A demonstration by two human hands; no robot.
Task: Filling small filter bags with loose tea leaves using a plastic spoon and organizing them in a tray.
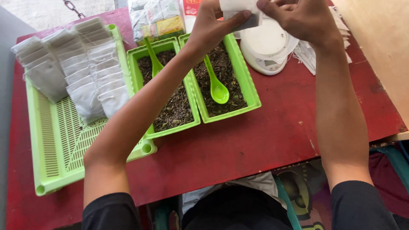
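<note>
Red wooden surface (238,145) carries it all. Landmark: green slotted plastic tray (55,145), w/ rows of filled white paper sachets (81,68) stacked in it, so a good batch looks done. Right of tray, two green tubs of dark loose tea (213,76), still plenty left. Beyond tubs, above white round scale (266,44), left hand (213,23) & right hand (304,19) each w/ grip pinched on one small white sachet (240,10).

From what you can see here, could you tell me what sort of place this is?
Probably a small hand-packing spot for tea: green tubs of dried leaves, rows of filled white sachets on a tray, a small scale.
</note>
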